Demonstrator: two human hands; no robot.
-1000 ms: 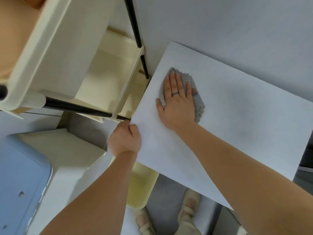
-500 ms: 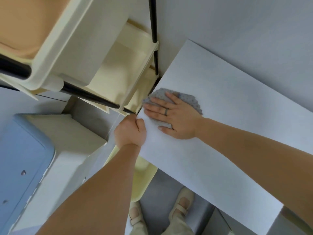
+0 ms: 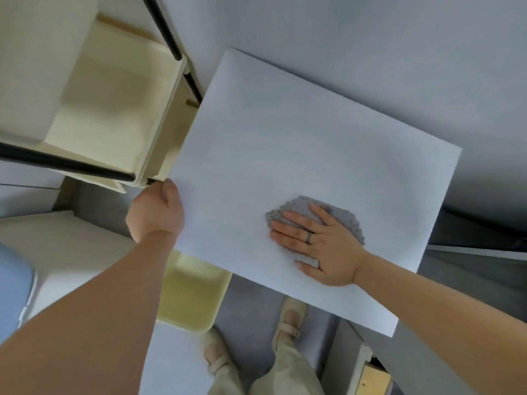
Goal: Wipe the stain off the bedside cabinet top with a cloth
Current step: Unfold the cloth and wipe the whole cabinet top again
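Cloth, grey and nubbly, lies on the white cabinet top toward its near right part, pinned under the right hand. That hand lies flat and open, fingers spread and pointing left, a dark ring on one finger, the forearm reaching in from the lower right. The left hand curls closed over the top's near left corner, gripping the edge. Just left of the cabinet stands a cream cart with black rails; its trays look empty. A pale yellow bin sits below the corner, nothing visible inside.
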